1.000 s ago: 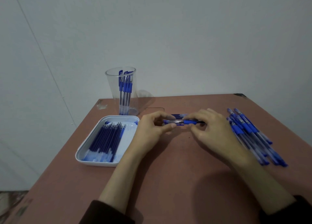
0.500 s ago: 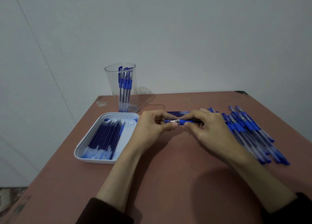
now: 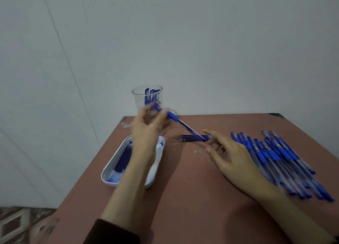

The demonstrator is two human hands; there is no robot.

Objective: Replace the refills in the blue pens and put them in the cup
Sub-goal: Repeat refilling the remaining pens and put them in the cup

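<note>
While the L hand [image 3: 146, 128] pinches a blue pen [image 3: 176, 118] up by the clear cup [image 3: 141, 98], its far end slanting down toward the table [image 3: 183, 197], the R hand [image 3: 234, 161] is open, fingers spread, holding nothing, betw. loose refills [image 3: 187, 138] & the pen pile [image 3: 275, 155]. Hands apart.

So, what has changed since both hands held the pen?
The left hand alone now holds the blue pen, raised toward the clear cup. The right hand let go and is open over the table. White tray, pile of pens and loose refills stayed.
</note>
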